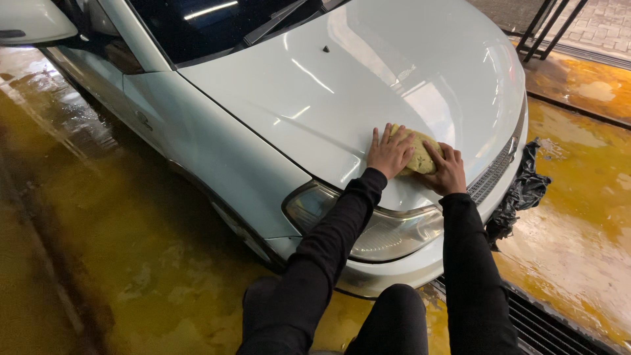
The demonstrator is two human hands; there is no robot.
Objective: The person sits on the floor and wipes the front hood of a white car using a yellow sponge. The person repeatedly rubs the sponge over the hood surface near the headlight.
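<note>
bare hood ahead, wipers beyond

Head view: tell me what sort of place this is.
Probably a car-wash bay: both hands press a yellow cloth on a white car's bonnet, above a wet yellow-lit floor with a metal drain grate.

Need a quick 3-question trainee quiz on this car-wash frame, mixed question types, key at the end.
1. True or false: both hands press the yellow sponge on the bonnet.
2. Which is nearest the sponge? A) windscreen B) headlight C) side mirror
3. Fill in: the black plastic sheet hangs at the car's front ____.

Key:
1. True: left hand and right hand both rest on it.
2. B
3. bumper
</note>
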